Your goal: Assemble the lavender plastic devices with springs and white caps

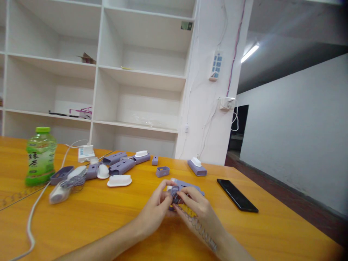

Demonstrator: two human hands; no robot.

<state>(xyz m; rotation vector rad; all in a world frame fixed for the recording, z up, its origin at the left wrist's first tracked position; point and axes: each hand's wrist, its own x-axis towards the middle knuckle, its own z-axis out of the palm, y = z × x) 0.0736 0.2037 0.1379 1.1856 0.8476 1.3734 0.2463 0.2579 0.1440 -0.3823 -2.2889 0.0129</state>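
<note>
Both forearms come in from the bottom edge and meet over the orange table (89,217). Over the right wrist lies a coiled cord (199,226), running up toward the fingers. Left hand (156,208) is curled, its thumb and fingertips pinched on a small purple plastic piece (175,192). Right hand (199,210) closes on the same piece from the other side, fingers bent over its top. That piece is held just above the table, near the middle, touching a flat purple part (190,186) behind it.

Further back, a row of purple casings (122,166) and white caps (119,180) is scattered across the table, with a small purple ring (162,171) close to the hands. A black phone (237,194) lies flat to the right, well apart from them. At the left stands a green bottle (40,156), upright, beside a white cable (32,214). White shelves (95,69) fill the wall behind.
</note>
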